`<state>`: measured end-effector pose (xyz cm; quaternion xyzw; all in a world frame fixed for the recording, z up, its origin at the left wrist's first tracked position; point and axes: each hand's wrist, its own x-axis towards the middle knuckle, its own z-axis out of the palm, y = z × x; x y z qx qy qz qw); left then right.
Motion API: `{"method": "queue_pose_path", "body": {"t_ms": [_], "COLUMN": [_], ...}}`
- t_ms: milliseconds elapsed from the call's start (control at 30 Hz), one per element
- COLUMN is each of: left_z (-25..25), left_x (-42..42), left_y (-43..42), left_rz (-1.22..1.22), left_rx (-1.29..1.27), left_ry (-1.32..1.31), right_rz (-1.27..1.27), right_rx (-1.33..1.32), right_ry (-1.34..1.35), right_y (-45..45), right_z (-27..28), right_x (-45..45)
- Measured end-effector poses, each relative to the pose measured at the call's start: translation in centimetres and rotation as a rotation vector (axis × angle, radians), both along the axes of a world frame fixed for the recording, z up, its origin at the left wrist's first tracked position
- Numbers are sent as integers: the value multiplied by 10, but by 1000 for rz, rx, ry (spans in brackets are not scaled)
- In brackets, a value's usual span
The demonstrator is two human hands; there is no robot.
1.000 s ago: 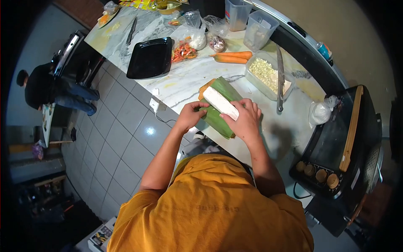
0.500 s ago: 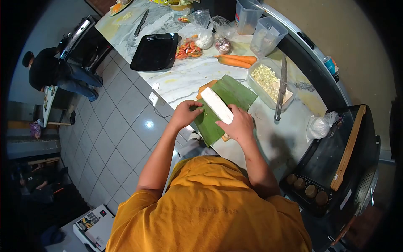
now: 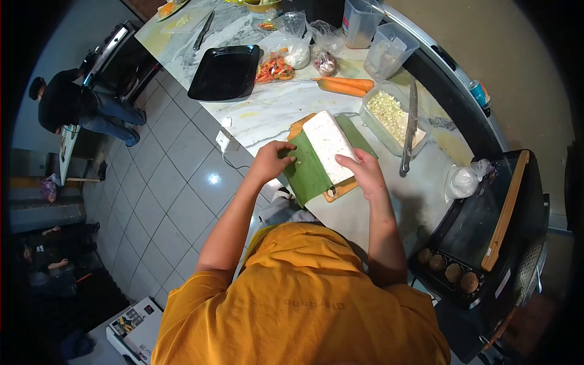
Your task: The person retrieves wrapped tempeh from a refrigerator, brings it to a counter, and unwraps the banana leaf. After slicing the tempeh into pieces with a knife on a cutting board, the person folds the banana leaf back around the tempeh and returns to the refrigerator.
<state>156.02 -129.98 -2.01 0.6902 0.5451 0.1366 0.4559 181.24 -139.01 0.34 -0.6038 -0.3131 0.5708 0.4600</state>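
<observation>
A white, speckled rectangular block (image 3: 328, 143), which looks like tempeh or tofu, lies tilted over a green banana leaf (image 3: 308, 176). My right hand (image 3: 367, 174) grips the block's lower right side, thumb on its broad face and fingers behind it. At the leaf's left edge is my left hand (image 3: 267, 163), with thumb and fingers curled on the leaf. Beneath the leaf, a wooden board (image 3: 347, 187) shows at its near and far ends.
Right of the board, a knife (image 3: 409, 128) lies across a plastic container (image 3: 375, 129) of chopped pale pieces. Carrots (image 3: 344, 86), a bag of chillies (image 3: 275, 69) and a black tray (image 3: 224, 73) are farther back. A person (image 3: 64, 103) stands across the room at left.
The block has turned from its narrow side to show its broad face. My right hand has shifted right and up with it. My left hand stays at the leaf's edge.
</observation>
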Motion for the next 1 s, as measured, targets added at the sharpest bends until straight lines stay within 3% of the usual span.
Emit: {"method": "queue_pose_path", "body": {"t_ms": [133,400,467,600,867,933,967,1000], "left_z": [-5,-3,-1,-3,-11,-10,-10,-9], "left_x": [2,-5,-4,-1,-3,-4,-4,-4], "left_y": [7,12,11,13,17,17,17,17], "left_rz": [-71,-111,-105,-125,-126,-132,-138,-142], "left_rx": [35,48,64,66,110,108,108,108], "left_ry": [24,39,49,54,-23,-8,6,5], "right_rz": [1,-22,-105,-78,166,214,211,181], "right_rx": [7,15,16,6,-153,-110,-112,-74], "right_ry": [304,286,437,419,141,-316,-317,-614], "right_y": [-3,-8,-11,-10,2,2,0,-3], "right_z": [1,10,17,1,-28,-17,-11,1], "right_x": [4,26,25,18,-6,-8,-9,-13]}}
